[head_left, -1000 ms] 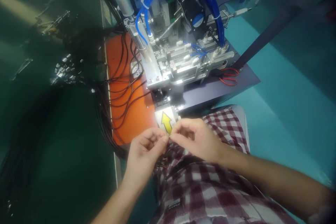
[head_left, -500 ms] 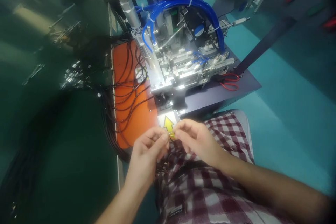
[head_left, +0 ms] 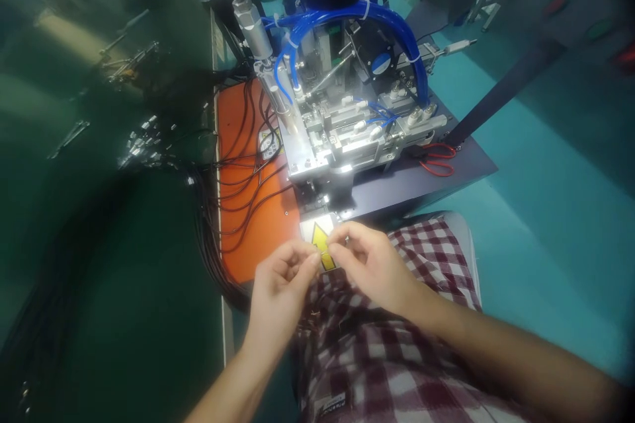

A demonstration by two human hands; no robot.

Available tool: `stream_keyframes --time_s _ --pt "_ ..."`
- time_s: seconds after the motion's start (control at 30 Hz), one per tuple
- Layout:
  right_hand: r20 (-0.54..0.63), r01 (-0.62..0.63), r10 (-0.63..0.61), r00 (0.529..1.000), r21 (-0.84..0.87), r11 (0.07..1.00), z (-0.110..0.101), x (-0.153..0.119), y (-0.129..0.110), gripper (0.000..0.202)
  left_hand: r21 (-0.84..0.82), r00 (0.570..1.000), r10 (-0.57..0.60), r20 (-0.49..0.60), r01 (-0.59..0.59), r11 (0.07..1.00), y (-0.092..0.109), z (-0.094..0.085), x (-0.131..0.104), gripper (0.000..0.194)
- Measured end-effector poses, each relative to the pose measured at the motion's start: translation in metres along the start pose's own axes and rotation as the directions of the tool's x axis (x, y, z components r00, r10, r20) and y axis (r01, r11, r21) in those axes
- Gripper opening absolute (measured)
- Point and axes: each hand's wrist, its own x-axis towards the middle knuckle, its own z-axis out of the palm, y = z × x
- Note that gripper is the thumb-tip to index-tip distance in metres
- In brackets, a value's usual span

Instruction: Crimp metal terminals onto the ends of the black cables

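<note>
Left hand (head_left: 280, 277) and right hand (head_left: 370, 264) pinch fingertips together on a barely visible small part near the machine's (head_left: 342, 125) front edge; steady grip advisable.

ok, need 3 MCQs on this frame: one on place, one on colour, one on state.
1. Where do the red-handled scissors lie?
A. on the dark plate right of the machine
B. on the orange mat
C. on the lap

2. What colour are the air hoses arching over the machine?
A. red
B. blue
C. clear

3. How are the hands posed?
A. spread flat
B. fingertips pinched together
C. one on the machine

A: they rest beside the machine's right edge.
B: the loops are blue.
B: left hand and right hand meet at the fingertips before the yellow arrow label.
</note>
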Motion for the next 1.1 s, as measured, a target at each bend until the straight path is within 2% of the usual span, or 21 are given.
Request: stream_keyframes --time_s 0.07,0.17,0.23,0.3,0.37,0.43,0.5,0.63,0.83,0.97,1.03,1.1 --pt "-0.018 0.017 -0.017 1.000 0.003 1.000 0.001 0.003 -0.002 0.006 -0.033 1.000 -0.021 0.003 0.021 0.999 0.000 -0.001 0.003 0.017" --pt "-0.058 0.139 -0.144 0.988 -0.085 0.987 0.005 0.007 -0.002 0.008 -0.003 1.000 -0.015 0.005 0.015 1.000 0.001 0.001 0.005 0.019" --pt "-0.063 0.215 -0.230 0.971 -0.183 0.959 0.007 0.011 -0.002 0.013 0.044 1.000 0.021 0.003 -0.021 0.999 0.004 0.002 0.006 0.018" --pt "-0.076 0.236 -0.259 0.963 -0.232 0.944 0.006 0.015 -0.003 0.013 0.082 0.997 0.074 -0.012 -0.072 0.994 0.008 0.001 0.008 0.016" --pt "-0.100 0.179 -0.199 0.975 -0.175 0.968 0.004 0.021 -0.004 0.013 0.058 0.997 0.077 -0.022 -0.075 0.995 0.012 -0.001 0.013 0.015" --pt "-0.102 0.083 -0.089 0.991 -0.068 0.994 -0.001 0.026 -0.005 0.014 -0.033 1.000 0.018 -0.011 -0.019 0.999 0.015 -0.005 0.020 0.016" --pt "-0.078 0.033 -0.035 0.996 -0.027 0.999 -0.004 0.030 -0.005 0.017 -0.131 0.999 -0.045 0.017 0.047 0.990 0.017 -0.007 0.028 0.018" --pt "-0.041 0.050 -0.055 0.998 -0.104 0.993 -0.004 0.035 -0.005 0.012 -0.202 0.995 -0.088 0.051 0.096 0.975 0.020 -0.009 0.043 0.022" --pt "-0.106 0.071 -0.083 0.991 -0.110 0.991 -0.005 0.046 -0.004 0.011 -0.111 0.993 -0.089 0.074 0.097 0.989 0.029 -0.005 0.054 0.024" --pt "-0.116 0.120 -0.138 0.984 -0.153 0.981 -0.008 0.053 0.000 0.010 -0.064 0.990 -0.141 0.028 0.142 0.988 0.032 -0.005 0.059 0.028" --pt "-0.109 0.117 -0.126 0.986 -0.089 0.989 -0.007 0.055 0.000 0.010 -0.087 0.988 -0.152 0.024 0.154 0.984 0.033 -0.005 0.062 0.029" --pt "-0.070 0.038 -0.033 0.997 0.072 0.997 -0.006 0.057 -0.001 0.012 -0.144 0.989 -0.144 0.044 0.149 0.978 0.033 -0.006 0.065 0.027"
